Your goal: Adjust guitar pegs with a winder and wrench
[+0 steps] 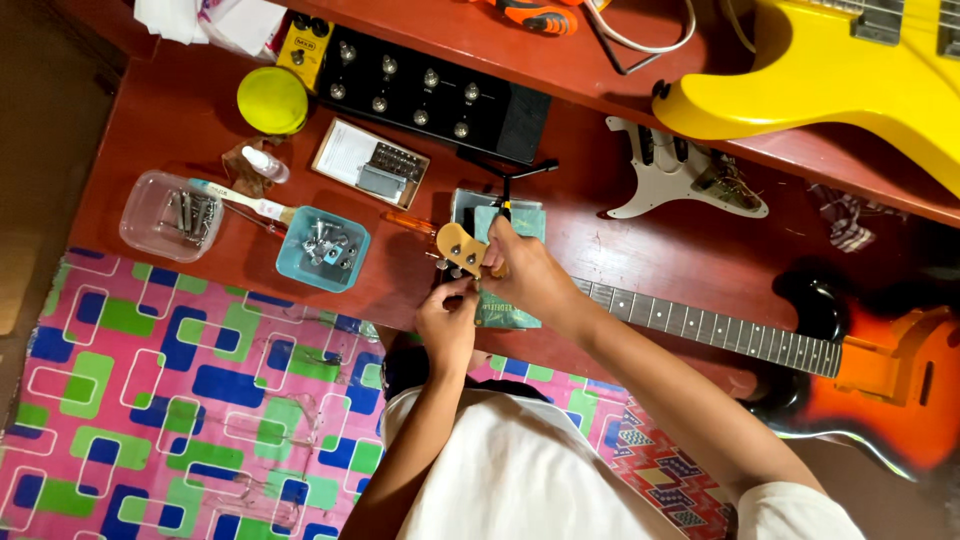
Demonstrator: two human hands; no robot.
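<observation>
An electric guitar lies across the red table [180,120], its sunburst body [890,385] at the right and its fretted neck [700,328] running left to a pale wooden headstock [459,247]. My right hand [530,278] is wrapped over the neck just behind the headstock. A thin black T-shaped tool [505,185] stands just beyond its fingers; whether the hand holds it is unclear. My left hand [447,322] is below the headstock, fingertips pinched on a small metal tuning peg [446,265] at its lower edge. A teal box [505,312] lies under the headstock.
Left of my hands are a blue tray of metal parts [322,252], a clear tub of screws [168,215], a small bottle [266,165] and a yellow lid [272,99]. Behind are a black pedal unit [430,92], a white pickguard [680,178] and a yellow guitar body [830,75]. A patterned mat [170,400] lies below.
</observation>
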